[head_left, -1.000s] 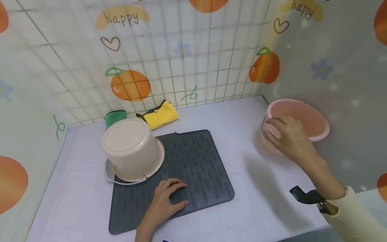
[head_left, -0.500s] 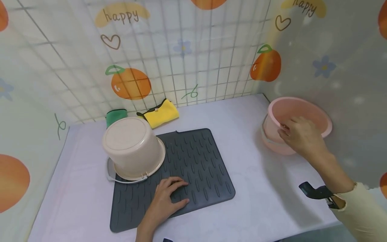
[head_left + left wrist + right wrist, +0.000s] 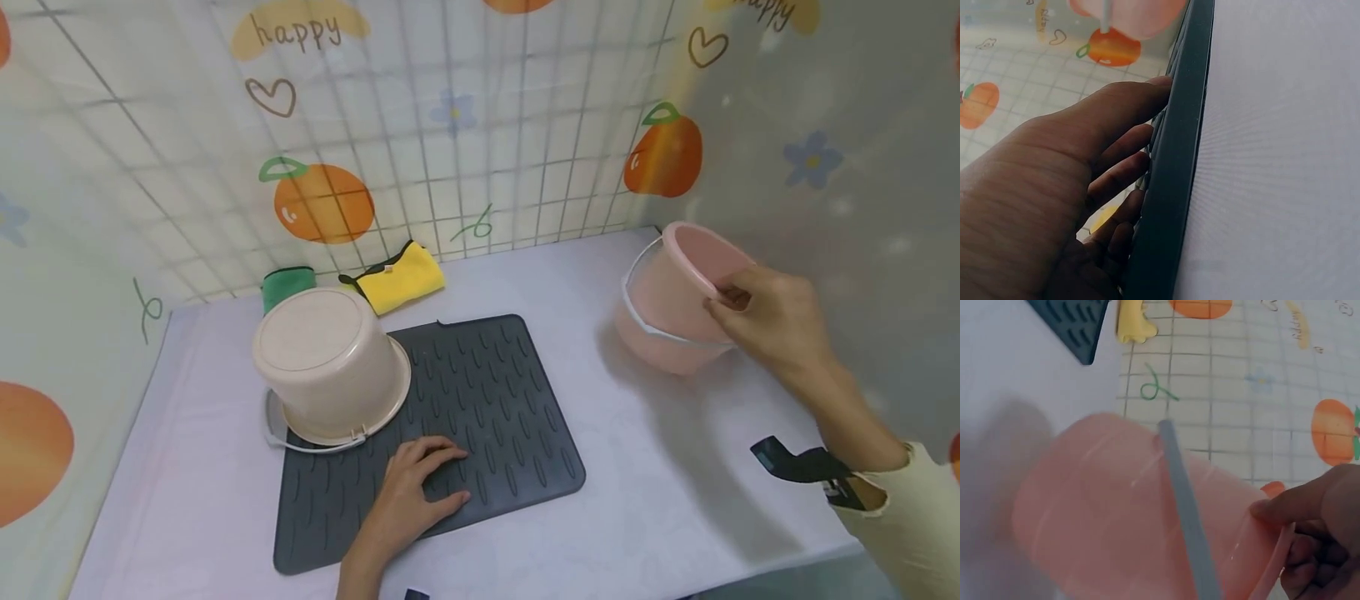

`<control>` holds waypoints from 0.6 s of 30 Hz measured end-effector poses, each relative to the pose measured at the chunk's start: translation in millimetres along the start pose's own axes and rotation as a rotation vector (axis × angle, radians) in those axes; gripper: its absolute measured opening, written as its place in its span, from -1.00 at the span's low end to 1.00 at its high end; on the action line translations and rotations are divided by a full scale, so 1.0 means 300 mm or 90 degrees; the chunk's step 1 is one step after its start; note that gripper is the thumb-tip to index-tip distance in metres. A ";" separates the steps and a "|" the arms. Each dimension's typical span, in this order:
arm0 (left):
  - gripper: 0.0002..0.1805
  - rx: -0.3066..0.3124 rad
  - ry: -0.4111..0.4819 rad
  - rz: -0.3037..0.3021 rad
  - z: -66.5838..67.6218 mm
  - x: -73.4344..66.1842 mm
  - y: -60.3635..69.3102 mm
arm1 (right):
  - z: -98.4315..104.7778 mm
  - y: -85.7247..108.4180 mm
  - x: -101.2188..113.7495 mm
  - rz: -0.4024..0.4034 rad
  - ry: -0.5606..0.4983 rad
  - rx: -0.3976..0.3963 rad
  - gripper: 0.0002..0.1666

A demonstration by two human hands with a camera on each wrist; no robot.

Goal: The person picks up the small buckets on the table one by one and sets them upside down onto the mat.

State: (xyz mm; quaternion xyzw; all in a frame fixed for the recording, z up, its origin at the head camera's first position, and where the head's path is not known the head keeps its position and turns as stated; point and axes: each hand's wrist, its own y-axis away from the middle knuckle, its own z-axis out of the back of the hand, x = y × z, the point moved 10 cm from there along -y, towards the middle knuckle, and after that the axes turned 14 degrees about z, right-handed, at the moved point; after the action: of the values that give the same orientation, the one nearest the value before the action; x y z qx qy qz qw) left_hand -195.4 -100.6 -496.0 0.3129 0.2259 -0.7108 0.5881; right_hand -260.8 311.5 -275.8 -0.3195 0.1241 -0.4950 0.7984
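Observation:
A pink bucket (image 3: 663, 300) with a pale handle (image 3: 660, 332) leans over at the right of the table. My right hand (image 3: 783, 321) grips its rim, thumb outside and fingers curled inside; the right wrist view shows the same pinch on the bucket (image 3: 1116, 512). My left hand (image 3: 408, 492) rests with relaxed fingers on the front part of a dark grey ribbed mat (image 3: 487, 400). In the left wrist view its fingertips touch the mat (image 3: 1169, 181) near the edge. A beige bucket (image 3: 322, 367) stands upside down on the mat's left part, its handle lying at the rim.
Behind the beige bucket lie a folded yellow cloth (image 3: 405, 279) and a green cloth (image 3: 287, 287). A white sheet (image 3: 187, 467) covers the table. Printed curtains (image 3: 510, 125) close off the back and both sides.
My right hand has come down onto the pink bucket's rim and taken hold of it. The bucket has tipped and shifted left. My left hand has stayed on the mat.

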 end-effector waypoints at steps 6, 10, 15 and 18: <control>-0.47 -0.006 -0.009 -0.005 0.004 -0.003 0.003 | 0.026 -0.006 0.040 -0.003 -0.042 -0.057 -0.77; -0.47 -0.009 -0.007 -0.008 0.010 -0.006 0.007 | 0.039 -0.015 0.076 -0.007 -0.065 -0.098 -0.78; -0.48 -0.009 -0.006 -0.014 0.008 -0.009 0.006 | 0.025 -0.020 0.100 -0.046 -0.119 -0.115 -0.75; -0.49 -0.010 0.002 -0.009 0.009 -0.010 0.004 | 0.001 -0.014 0.098 -0.092 -0.158 -0.112 -0.73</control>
State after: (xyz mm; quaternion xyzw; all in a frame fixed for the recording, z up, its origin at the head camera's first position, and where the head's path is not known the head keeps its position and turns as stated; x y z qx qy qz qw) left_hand -194.5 -100.7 -491.8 0.3075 0.2349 -0.7126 0.5852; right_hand -249.5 284.9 -269.3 -0.4550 0.0438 -0.4953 0.7388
